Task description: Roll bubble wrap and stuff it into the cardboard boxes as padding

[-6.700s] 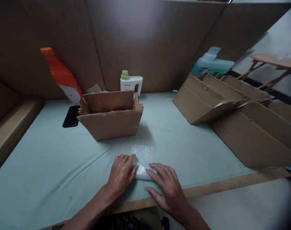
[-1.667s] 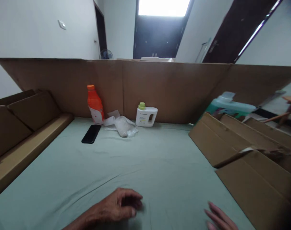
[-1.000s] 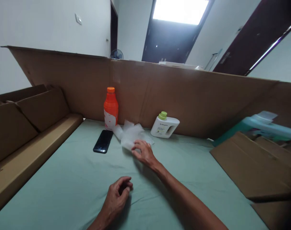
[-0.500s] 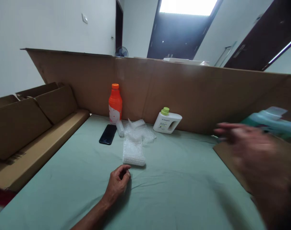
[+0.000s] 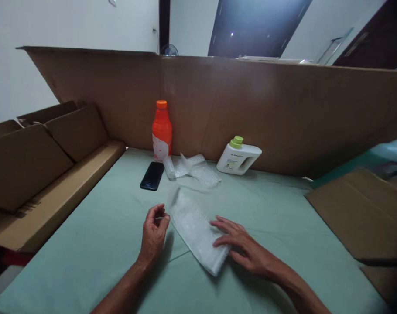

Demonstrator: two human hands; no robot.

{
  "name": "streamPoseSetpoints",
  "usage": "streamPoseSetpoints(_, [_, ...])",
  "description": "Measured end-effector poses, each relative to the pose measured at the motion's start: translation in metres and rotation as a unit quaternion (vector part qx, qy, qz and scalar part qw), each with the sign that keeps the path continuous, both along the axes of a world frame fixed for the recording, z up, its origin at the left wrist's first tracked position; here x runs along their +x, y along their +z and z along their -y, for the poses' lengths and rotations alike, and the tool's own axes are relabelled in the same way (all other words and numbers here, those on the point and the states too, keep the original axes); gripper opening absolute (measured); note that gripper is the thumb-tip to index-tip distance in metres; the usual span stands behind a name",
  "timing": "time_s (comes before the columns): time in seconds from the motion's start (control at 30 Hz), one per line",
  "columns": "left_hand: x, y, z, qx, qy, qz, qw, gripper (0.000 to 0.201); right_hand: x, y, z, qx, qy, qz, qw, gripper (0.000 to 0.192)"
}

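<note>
While my right hand (image 5: pixel 241 246) lies flat on the bubble wrap sheet (image 5: pixel 196 229), left hand (image 5: pixel 154 231) loosely curled, empty, beside it; looks light, floppy, best pinched at the edges.

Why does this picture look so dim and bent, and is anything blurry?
Head view: dim light, so soft shadows sit under the left hand and right hand; the wide lens bows the cardboard wall; the bubble wrap sheet looks slightly smeared, while the orange bottle stays fairly sharp.
</note>
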State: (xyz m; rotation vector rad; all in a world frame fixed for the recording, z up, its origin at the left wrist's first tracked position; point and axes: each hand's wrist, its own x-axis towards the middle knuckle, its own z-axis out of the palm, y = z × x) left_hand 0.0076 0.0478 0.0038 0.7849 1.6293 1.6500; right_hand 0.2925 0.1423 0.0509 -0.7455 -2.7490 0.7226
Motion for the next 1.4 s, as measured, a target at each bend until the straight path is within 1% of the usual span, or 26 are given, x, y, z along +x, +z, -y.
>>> streamPoseSetpoints(0.03, [-0.001,0.001,0.001,-0.006,-0.009,-0.021,1.000,0.042,0.025,0.003,0.002,0.012,-0.030,0.014,0.999,0.043])
streamPoseSetpoints(0.07, [-0.001,0.002,0.001,-0.013,-0.018,-0.048,0.999,0.044,0.049,0.005,0.005,0.028,-0.073,0.025,0.997,0.046])
streamPoseSetpoints(0.13, [-0.003,0.003,0.003,-0.026,-0.026,-0.125,0.991,0.049,0.084,0.007,0.013,0.058,-0.174,0.029,0.983,0.046])
streamPoseSetpoints(0.17, [-0.004,0.003,0.004,-0.033,-0.020,-0.175,0.984,0.051,0.093,0.008,0.018,0.065,-0.216,0.023,0.974,0.043])
streamPoseSetpoints(0.2, [-0.005,0.003,0.004,-0.039,-0.011,-0.224,0.974,0.053,0.096,0.009,0.025,0.066,-0.244,0.013,0.967,0.038])
streamPoseSetpoints(0.23, [-0.007,0.003,0.004,-0.043,0.000,-0.264,0.964,0.054,0.093,0.010,0.033,0.064,-0.255,0.004,0.965,0.035])
streamPoseSetpoints(0.27, [-0.008,0.004,0.003,-0.047,0.008,-0.293,0.955,0.055,0.085,0.010,0.041,0.062,-0.248,-0.005,0.967,0.032])
streamPoseSetpoints(0.3, [-0.009,0.004,0.003,-0.055,0.010,-0.314,0.948,0.056,0.072,0.010,0.049,0.061,-0.226,-0.012,0.972,0.030])
streamPoseSetpoints(0.37, [-0.011,0.006,0.000,-0.085,-0.006,-0.356,0.930,0.059,0.041,0.010,0.064,0.062,-0.167,-0.018,0.984,0.029])
streamPoseSetpoints(0.4, [-0.011,0.007,-0.002,-0.110,-0.020,-0.387,0.915,0.060,0.025,0.009,0.069,0.062,-0.139,-0.015,0.988,0.030])
streamPoseSetpoints(0.47, [-0.012,0.012,-0.008,-0.164,-0.048,-0.452,0.876,0.063,-0.001,0.007,0.076,0.055,-0.095,-0.004,0.994,0.038])
streamPoseSetpoints(0.5, [-0.011,0.015,-0.011,-0.185,-0.056,-0.475,0.858,0.066,-0.010,0.006,0.077,0.052,-0.079,0.004,0.996,0.043])
streamPoseSetpoints(0.57, [-0.010,0.021,-0.020,-0.213,-0.064,-0.499,0.838,0.072,-0.021,0.004,0.078,0.054,-0.053,0.020,0.997,0.046])
streamPoseSetpoints(0.63, [-0.007,0.025,-0.028,-0.228,-0.076,-0.514,0.823,0.075,-0.020,0.003,0.080,0.065,-0.041,0.030,0.997,0.037])
streamPoseSetpoints(0.7, [-0.003,0.028,-0.034,-0.242,-0.094,-0.532,0.806,0.074,-0.009,0.002,0.084,0.075,-0.049,0.030,0.996,0.025])
streamPoseSetpoints(0.77, [-0.001,0.028,-0.037,-0.253,-0.109,-0.547,0.791,0.073,0.010,0.003,0.090,0.081,-0.080,0.020,0.993,0.019])
streamPoseSetpoints(0.87, [-0.002,0.029,-0.040,-0.267,-0.123,-0.561,0.774,0.074,0.043,0.003,0.100,0.088,-0.153,0.005,0.984,0.025])
streamPoseSetpoints(0.93, [-0.005,0.031,-0.042,-0.273,-0.138,-0.567,0.765,0.070,0.059,0.001,0.102,0.089,-0.218,0.001,0.972,0.032])
streamPoseSetpoints(1.0, [-0.007,0.033,-0.045,-0.275,-0.153,-0.571,0.758,0.057,0.066,-0.006,0.100,0.086,-0.283,0.003,0.955,0.034])
streamPoseSetpoints(1.07, [-0.007,0.035,-0.046,-0.273,-0.164,-0.574,0.754,0.039,0.063,-0.016,0.096,0.082,-0.330,0.014,0.940,0.042])
streamPoseSetpoints(1.13, [-0.005,0.036,-0.044,-0.265,-0.167,-0.578,0.754,0.023,0.055,-0.028,0.093,0.082,-0.353,0.033,0.931,0.055])
streamPoseSetpoints(1.2, [-0.002,0.037,-0.039,-0.253,-0.165,-0.580,0.757,0.015,0.048,-0.039,0.093,0.082,-0.346,0.039,0.934,0.053])
streamPoseSetpoints(1.27, [0.001,0.037,-0.032,-0.238,-0.161,-0.577,0.765,0.014,0.044,-0.044,0.093,0.070,-0.312,0.020,0.947,0.043])
streamPoseSetpoints(1.33, [0.001,0.038,-0.027,-0.229,-0.158,-0.567,0.776,0.015,0.043,-0.043,0.088,0.056,-0.282,-0.008,0.958,0.035])
streamPoseSetpoints(1.4, [0.000,0.043,-0.028,-0.226,-0.150,-0.555,0.786,0.015,0.041,-0.033,0.073,0.064,-0.275,-0.031,0.959,0.033])
